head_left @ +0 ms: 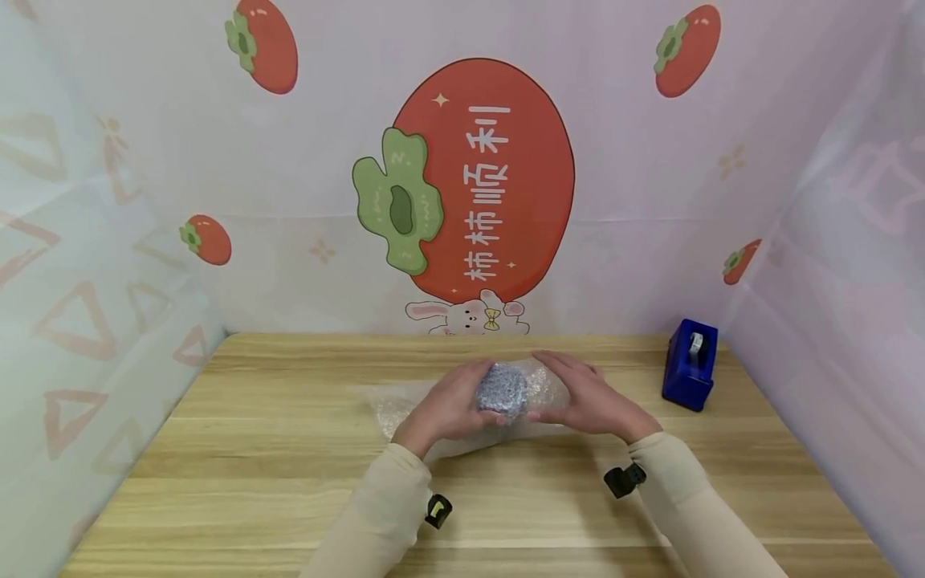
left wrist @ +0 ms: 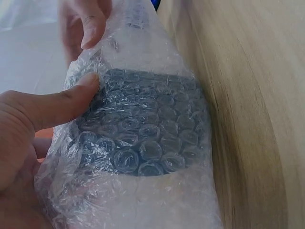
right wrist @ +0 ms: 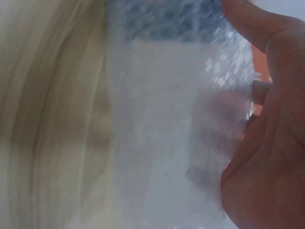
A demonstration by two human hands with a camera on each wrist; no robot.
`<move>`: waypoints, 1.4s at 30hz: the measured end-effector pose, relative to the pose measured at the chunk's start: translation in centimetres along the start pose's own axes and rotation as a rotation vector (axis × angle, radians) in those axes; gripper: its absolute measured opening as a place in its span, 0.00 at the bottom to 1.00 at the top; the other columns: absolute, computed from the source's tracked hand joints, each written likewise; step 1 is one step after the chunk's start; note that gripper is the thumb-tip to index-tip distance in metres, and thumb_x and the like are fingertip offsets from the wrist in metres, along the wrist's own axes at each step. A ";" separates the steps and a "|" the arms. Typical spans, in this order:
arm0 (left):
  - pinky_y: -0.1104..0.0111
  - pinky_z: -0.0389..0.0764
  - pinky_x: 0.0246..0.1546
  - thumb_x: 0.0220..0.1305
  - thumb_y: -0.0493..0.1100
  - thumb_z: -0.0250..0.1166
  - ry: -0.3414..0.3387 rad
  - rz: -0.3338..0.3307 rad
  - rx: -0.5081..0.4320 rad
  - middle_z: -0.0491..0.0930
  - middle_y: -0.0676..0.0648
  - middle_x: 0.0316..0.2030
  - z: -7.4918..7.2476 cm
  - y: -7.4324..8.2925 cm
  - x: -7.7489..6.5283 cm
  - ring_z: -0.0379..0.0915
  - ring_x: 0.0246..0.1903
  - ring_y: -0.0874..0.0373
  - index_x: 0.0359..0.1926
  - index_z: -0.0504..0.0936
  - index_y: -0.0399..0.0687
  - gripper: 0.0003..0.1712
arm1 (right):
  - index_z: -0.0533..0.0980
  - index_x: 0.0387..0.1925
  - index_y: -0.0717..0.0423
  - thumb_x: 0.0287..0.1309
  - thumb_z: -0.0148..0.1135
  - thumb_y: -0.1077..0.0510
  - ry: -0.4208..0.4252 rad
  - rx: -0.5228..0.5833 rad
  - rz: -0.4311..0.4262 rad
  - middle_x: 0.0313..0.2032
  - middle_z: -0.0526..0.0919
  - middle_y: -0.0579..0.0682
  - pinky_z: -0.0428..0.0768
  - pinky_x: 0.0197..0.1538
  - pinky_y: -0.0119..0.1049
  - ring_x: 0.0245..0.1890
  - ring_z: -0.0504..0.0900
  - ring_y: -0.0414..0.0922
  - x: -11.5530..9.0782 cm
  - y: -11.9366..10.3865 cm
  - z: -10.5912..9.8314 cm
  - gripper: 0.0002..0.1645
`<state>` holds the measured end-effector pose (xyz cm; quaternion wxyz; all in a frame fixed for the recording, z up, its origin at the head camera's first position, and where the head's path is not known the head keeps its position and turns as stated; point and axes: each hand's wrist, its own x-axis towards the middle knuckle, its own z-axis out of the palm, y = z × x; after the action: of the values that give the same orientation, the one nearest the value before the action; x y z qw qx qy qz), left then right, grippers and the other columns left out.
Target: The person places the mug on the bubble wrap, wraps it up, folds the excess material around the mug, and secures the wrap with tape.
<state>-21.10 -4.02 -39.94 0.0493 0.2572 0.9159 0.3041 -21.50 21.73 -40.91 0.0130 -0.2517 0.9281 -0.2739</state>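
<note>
Head view: both hands (head_left: pixel 454 404) (head_left: pixel 594 399), arched toward each other, grip a bubble-wrapped bundle (head_left: pixel 503 390).

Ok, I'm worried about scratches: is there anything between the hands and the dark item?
Yes: bubble wrap around the dark item lies between it and the left hand and right hand. Nothing else visible does.

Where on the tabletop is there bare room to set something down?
The pale wood-grain tabletop is bare left of the translucent bubble-wrap bundle, and front-right, between the blue boxy tape dispenser and the cream right sleeve. The middle is crowded: left hand and right hand hold the bundle.
</note>
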 end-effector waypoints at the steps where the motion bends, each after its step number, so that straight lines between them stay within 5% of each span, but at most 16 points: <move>1: 0.49 0.60 0.71 0.56 0.49 0.78 -0.008 0.004 0.004 0.65 0.37 0.72 -0.1 -0.1 0.0 0.59 0.71 0.41 0.74 0.62 0.37 0.52 | 0.58 0.78 0.48 0.54 0.73 0.34 -0.002 0.016 0.025 0.74 0.63 0.56 0.51 0.68 0.72 0.73 0.60 0.60 -0.1 0.4 0.1 0.57; 12: 0.50 0.60 0.71 0.57 0.49 0.78 -0.040 0.003 0.047 0.64 0.40 0.73 -0.2 -0.1 0.3 0.59 0.72 0.42 0.75 0.62 0.38 0.52 | 0.56 0.79 0.43 0.58 0.74 0.42 -0.063 0.251 0.076 0.77 0.58 0.54 0.59 0.68 0.68 0.75 0.56 0.60 0.9 2.0 -0.1 0.54; 22: 0.52 0.57 0.72 0.58 0.51 0.76 -0.039 0.004 0.103 0.62 0.40 0.74 0.1 0.3 0.3 0.57 0.73 0.44 0.75 0.61 0.36 0.51 | 0.73 0.65 0.61 0.62 0.70 0.45 -0.109 0.279 0.123 0.64 0.74 0.62 0.68 0.65 0.64 0.66 0.70 0.63 0.9 2.0 0.2 0.37; 29: 0.52 0.57 0.73 0.58 0.51 0.76 -0.028 0.010 0.102 0.63 0.40 0.74 0.2 0.1 0.3 0.57 0.73 0.44 0.75 0.61 0.36 0.52 | 0.79 0.54 0.52 0.75 0.54 0.48 -0.145 0.400 0.120 0.57 0.79 0.53 0.68 0.65 0.61 0.61 0.73 0.55 0.7 2.8 0.2 0.16; 36: 0.52 0.58 0.72 0.58 0.52 0.76 -0.028 0.018 0.097 0.62 0.40 0.74 0.2 -0.1 0.2 0.57 0.73 0.43 0.75 0.61 0.35 0.52 | 0.80 0.40 0.55 0.74 0.57 0.50 -0.104 0.330 0.126 0.41 0.79 0.49 0.73 0.49 0.46 0.44 0.74 0.48 1.2 2.5 0.6 0.13; 42: 0.52 0.57 0.72 0.59 0.52 0.76 -0.023 0.003 0.087 0.62 0.40 0.74 0.3 -0.2 0.2 0.57 0.73 0.43 0.76 0.60 0.36 0.52 | 0.80 0.39 0.54 0.75 0.55 0.51 -0.154 0.321 0.150 0.40 0.76 0.51 0.72 0.47 0.45 0.45 0.71 0.49 1.4 2.4 0.7 0.13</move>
<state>-21.27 -3.93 -40.26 0.0483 0.2639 0.9273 0.2610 -23.70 22.44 -42.57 0.1444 -0.1969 0.8849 -0.3966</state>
